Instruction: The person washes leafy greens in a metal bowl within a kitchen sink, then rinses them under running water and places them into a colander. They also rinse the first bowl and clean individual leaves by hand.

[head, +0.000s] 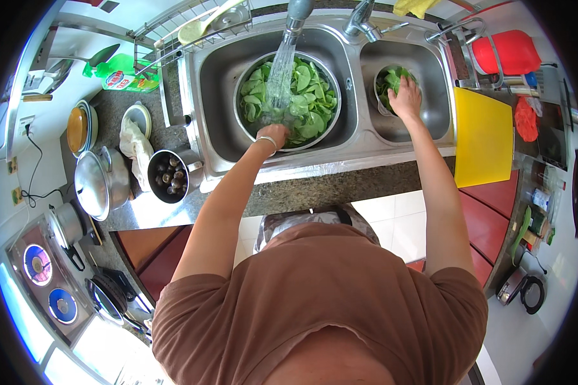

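Observation:
In the large left basin of the steel sink point(279, 166) stands a round metal bowl point(337, 115) full of green leafy vegetables point(310, 103). Water streams from the faucet head point(296, 19) onto the leaves. My left hand point(273, 134), a bracelet at its wrist, reaches over the bowl's near rim into the greens; its fingertips are hidden. In the smaller right basin, my right hand point(406, 98) lies with fingers spread on leaves point(390, 79) in a small round container point(382, 107). Whether any leaves are between those fingers is not clear.
Left of the sink stand a metal pot of dark snail-like shells point(171, 178), a lidded pot point(96, 183) and a green spray bottle point(127, 74). A dish rack point(192, 29) overhangs the back left. A yellow cutting board point(484, 139) sits against the sink's right edge.

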`<act>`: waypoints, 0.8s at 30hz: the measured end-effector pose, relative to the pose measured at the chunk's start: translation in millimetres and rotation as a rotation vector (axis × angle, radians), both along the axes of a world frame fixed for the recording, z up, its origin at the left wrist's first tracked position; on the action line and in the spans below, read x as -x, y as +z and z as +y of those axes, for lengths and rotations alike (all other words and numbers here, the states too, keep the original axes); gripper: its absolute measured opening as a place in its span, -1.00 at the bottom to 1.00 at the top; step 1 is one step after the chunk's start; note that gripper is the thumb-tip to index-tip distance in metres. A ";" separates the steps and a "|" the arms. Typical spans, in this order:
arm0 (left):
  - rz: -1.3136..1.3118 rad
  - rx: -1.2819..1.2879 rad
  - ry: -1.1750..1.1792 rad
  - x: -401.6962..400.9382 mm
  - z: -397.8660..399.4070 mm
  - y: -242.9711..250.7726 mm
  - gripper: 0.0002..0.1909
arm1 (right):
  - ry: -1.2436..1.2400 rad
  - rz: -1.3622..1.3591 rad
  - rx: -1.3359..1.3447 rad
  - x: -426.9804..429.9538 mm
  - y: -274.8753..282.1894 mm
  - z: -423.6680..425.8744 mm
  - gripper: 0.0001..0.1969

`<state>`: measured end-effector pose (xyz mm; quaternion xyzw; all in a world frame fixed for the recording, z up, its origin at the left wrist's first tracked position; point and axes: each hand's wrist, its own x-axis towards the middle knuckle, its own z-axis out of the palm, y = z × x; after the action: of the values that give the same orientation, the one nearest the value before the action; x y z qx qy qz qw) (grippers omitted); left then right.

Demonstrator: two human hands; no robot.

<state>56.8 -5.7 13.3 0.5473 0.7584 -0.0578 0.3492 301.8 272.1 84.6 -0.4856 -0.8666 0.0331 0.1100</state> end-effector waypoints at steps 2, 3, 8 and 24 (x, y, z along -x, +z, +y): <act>0.096 -0.035 0.058 7.7 2.9 -7.4 -0.76 | -0.094 -0.183 -0.030 -18.9 -16.4 3.9 -0.51; 0.200 -0.054 0.136 16.2 0.0 -11.5 -0.78 | -0.091 -0.183 -0.025 -16.0 -13.8 0.5 -0.51; 0.275 -0.236 0.411 35.2 3.0 -21.5 -0.76 | 0.221 0.271 -0.049 21.7 16.1 -44.9 -0.55; -0.066 -0.629 0.735 42.2 -3.3 6.0 -0.74 | 0.448 0.011 0.627 148.4 -77.8 -174.6 -0.60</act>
<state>14.5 -9.0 19.3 0.3235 0.8708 0.3190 0.1878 153.4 97.5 6.8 -0.2940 -0.8985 0.3223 -0.0493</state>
